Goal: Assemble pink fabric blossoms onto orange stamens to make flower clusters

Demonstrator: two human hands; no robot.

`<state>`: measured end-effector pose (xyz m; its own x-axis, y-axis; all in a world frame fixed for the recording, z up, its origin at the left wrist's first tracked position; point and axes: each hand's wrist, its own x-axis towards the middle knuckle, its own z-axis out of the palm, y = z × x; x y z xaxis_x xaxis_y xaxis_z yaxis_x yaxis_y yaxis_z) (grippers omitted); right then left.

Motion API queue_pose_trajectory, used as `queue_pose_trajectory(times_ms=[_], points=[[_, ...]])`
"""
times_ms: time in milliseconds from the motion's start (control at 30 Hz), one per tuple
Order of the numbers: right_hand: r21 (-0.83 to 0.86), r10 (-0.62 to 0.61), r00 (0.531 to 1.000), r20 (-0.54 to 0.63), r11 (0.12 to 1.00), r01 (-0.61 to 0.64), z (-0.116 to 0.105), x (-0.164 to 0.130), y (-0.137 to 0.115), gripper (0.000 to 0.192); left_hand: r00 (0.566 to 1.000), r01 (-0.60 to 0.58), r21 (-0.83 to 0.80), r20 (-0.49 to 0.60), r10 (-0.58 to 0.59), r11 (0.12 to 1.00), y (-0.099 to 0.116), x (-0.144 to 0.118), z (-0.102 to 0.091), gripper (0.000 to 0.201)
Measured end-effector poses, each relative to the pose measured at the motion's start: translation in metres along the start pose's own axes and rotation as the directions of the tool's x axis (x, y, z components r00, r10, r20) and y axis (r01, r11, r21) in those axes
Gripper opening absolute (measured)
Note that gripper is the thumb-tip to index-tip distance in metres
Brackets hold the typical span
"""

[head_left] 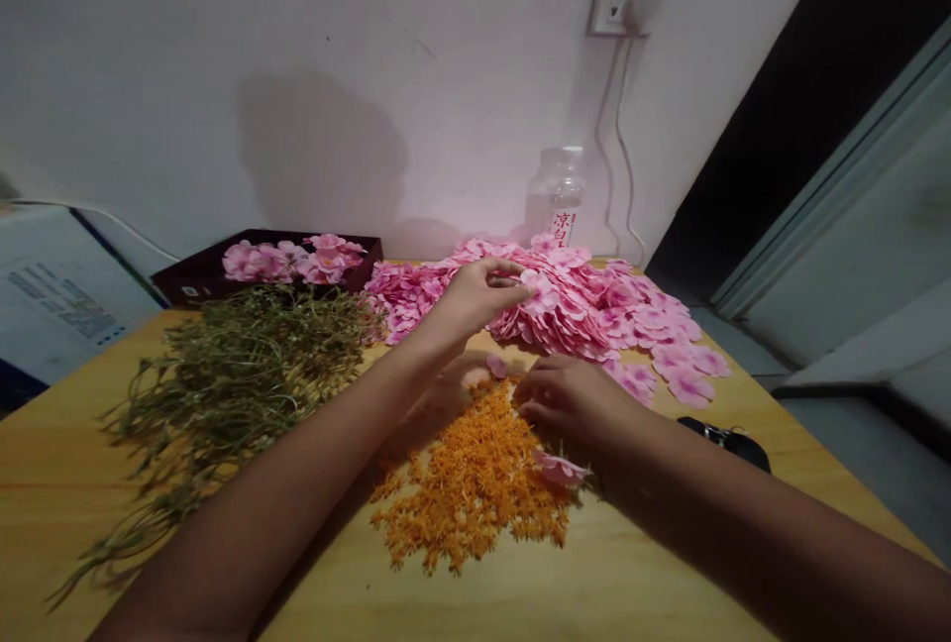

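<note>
My left hand (482, 297) reaches over to the big heap of pink fabric petals (557, 320). Its thumb and fingers close on a pale pink petal piece (541, 291) at the heap's near side. Lower down, my right hand (572, 394) is at the upper right edge of a pile of small orange flower centres (475, 464). Its fingers are curled together, and what lies between the tips is hidden. Just below that wrist is a pink flower (561, 470) with a bit of green under it. A single loose petal (496, 365) lies between my hands.
Green artificial stems (253, 394) are heaped on the left of the wooden table (639, 563). Behind them a dark box (200, 261) holds pink flowers. A clear bottle (566, 196) stands by the wall, below a plugged charger (643, 3). A black object (728, 442) lies by my right forearm.
</note>
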<state>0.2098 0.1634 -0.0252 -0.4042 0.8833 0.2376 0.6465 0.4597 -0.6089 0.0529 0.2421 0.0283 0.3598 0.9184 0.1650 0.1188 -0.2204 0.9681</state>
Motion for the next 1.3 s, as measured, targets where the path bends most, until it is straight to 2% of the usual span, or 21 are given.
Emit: queue_pose_trajectory(times_ms=[100, 133, 200, 267, 333, 400, 500, 567, 800, 1000, 1167, 1300], points=[[-0.05, -0.033, 0.995, 0.092, 0.998, 0.037, 0.005, 0.003, 0.001, 0.011, 1.0, -0.002, 0.0, -0.014, 0.002, 1.0, -0.003, 0.001, 0.001, 0.028], [-0.024, -0.004, 0.997, 0.078, 1.0, 0.006, 0.005, 0.003, 0.001, 0.01, 1.0, -0.006, 0.0, -0.017, 0.006, 1.0, -0.004, 0.002, 0.001, 0.028], [0.106, 0.113, 0.993, 0.034, 0.988, -0.116, 0.004, 0.002, 0.001, 0.009, 1.0, -0.017, -0.002, -0.012, 0.017, 1.0, -0.005, 0.002, 0.0, 0.03], [0.265, 0.247, 0.969, -0.021, 0.936, -0.232, -0.001, 0.0, 0.0, 0.014, 1.0, -0.013, -0.013, 0.013, 0.013, 1.0, -0.006, 0.001, 0.0, 0.03], [0.367, 0.327, 0.938, -0.113, 0.891, -0.267, -0.01, -0.002, -0.001, 0.019, 0.999, 0.011, -0.03, 0.047, -0.009, 0.999, -0.006, -0.001, 0.002, 0.03], [0.395, 0.34, 0.909, -0.241, 0.89, -0.228, -0.021, -0.004, 0.0, 0.021, 0.997, 0.031, -0.063, 0.07, -0.027, 0.998, -0.007, -0.003, 0.005, 0.029], [0.344, 0.272, 0.844, -0.462, 0.932, -0.112, -0.033, -0.003, 0.004, 0.019, 0.993, 0.05, -0.128, 0.113, -0.036, 0.991, -0.007, -0.007, 0.011, 0.03], [0.311, 0.232, 0.803, -0.549, 0.948, -0.061, -0.038, -0.002, 0.006, 0.018, 0.99, 0.059, -0.16, 0.134, -0.037, 0.985, -0.006, -0.009, 0.015, 0.03], [0.477, 0.332, 0.829, -0.449, 0.874, -0.092, -0.037, 0.001, 0.008, 0.019, 0.991, 0.028, -0.178, 0.137, -0.003, 0.984, 0.0, -0.014, 0.025, 0.026], [0.508, 0.353, 0.828, -0.435, 0.856, -0.098, -0.036, 0.002, 0.008, 0.025, 0.993, -0.038, -0.119, 0.108, 0.051, 0.992, -0.002, -0.016, 0.03, 0.024], [0.529, 0.366, 0.84, -0.4, 0.841, -0.115, -0.036, 0.001, 0.007, 0.025, 0.986, -0.101, -0.038, 0.129, 0.105, 0.994, -0.005, -0.016, 0.03, 0.025], [0.545, 0.362, 0.839, -0.407, 0.833, -0.095, -0.033, 0.0, 0.005, 0.023, 0.986, -0.105, -0.028, 0.127, 0.108, 0.994, -0.005, -0.017, 0.031, 0.026]])
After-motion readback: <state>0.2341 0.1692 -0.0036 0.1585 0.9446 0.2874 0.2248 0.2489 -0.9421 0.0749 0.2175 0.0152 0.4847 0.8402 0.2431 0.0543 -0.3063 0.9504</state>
